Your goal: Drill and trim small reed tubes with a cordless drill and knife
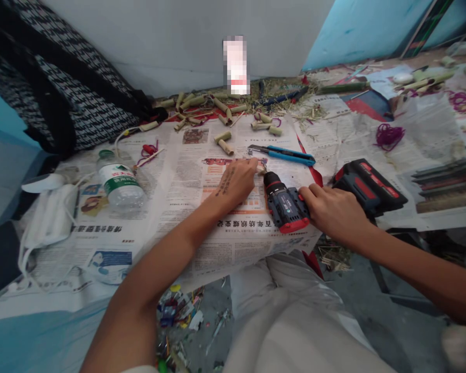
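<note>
The person's right hand [334,210], right of the centre of the frame, is wrapped around the handle of a drill [287,204]. The drill is turned on its side, its battery [370,187] showing to the right of the hand and its chuck [272,181] pointing toward the upper left. Near the middle of the frame, the left hand [241,178] is closed, its fingers pinching a small pale piece [260,169] right at the front of the drill; whether the bit has entered it is too small to tell.

Newspaper [171,207] covers the table under both hands. Just above the drill lies a blue cutter [283,154], its blade end to the left. Two short bamboo tubes [226,147] lie above the left hand, and more bamboo pieces [194,102] are scattered along the upper middle of the frame. A bundle of purple string [389,135] sits at the upper right, above the battery.

On the left side, a clear bottle [120,181] with a green cap leans at a tilt, near a white mask [50,217]. A patterned bag [70,77] fills the upper left corner. At the bottom, litter [182,311] lies on the floor, left of the person's pale trousers [287,331].
</note>
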The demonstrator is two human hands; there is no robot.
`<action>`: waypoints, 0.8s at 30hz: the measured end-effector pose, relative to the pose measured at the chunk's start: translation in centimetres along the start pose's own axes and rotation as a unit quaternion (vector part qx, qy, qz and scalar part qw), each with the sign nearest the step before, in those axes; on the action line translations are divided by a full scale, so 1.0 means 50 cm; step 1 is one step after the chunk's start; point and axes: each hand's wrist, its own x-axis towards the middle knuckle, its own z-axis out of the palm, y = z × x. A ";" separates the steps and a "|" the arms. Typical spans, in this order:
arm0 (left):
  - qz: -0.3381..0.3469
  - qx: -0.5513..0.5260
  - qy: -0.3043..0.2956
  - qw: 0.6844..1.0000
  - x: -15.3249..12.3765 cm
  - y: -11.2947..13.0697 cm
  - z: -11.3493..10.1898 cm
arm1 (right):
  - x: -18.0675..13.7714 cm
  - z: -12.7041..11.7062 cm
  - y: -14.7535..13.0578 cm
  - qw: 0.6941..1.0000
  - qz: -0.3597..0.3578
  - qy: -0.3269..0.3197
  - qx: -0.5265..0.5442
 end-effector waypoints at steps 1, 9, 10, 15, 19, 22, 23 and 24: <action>0.000 0.000 0.000 1.000 0.000 0.000 0.000 | 0.000 0.000 0.000 1.000 0.000 0.001 0.001; 0.002 0.007 0.004 1.000 0.001 0.000 -0.001 | -0.001 0.000 0.001 1.000 -0.006 0.004 -0.006; 0.001 0.007 0.002 1.000 0.000 0.000 -0.002 | 0.000 -0.001 0.000 1.000 -0.006 0.004 -0.007; -0.006 0.004 0.003 1.000 -0.001 0.001 -0.004 | -0.001 0.001 0.000 1.000 -0.007 0.012 -0.008; -0.008 0.006 0.003 1.000 0.001 -0.002 -0.002 | -0.002 0.001 0.001 1.000 -0.008 0.017 -0.006; -0.004 0.009 0.003 1.000 0.003 -0.001 0.003 | -0.001 -0.001 0.000 1.000 -0.003 0.009 -0.001; -0.002 0.011 0.005 1.000 0.004 0.000 0.005 | 0.000 -0.002 0.000 1.000 -0.001 0.005 0.001; 0.001 0.012 0.007 1.000 0.005 0.001 0.007 | 0.000 -0.003 -0.001 1.000 0.001 0.001 0.004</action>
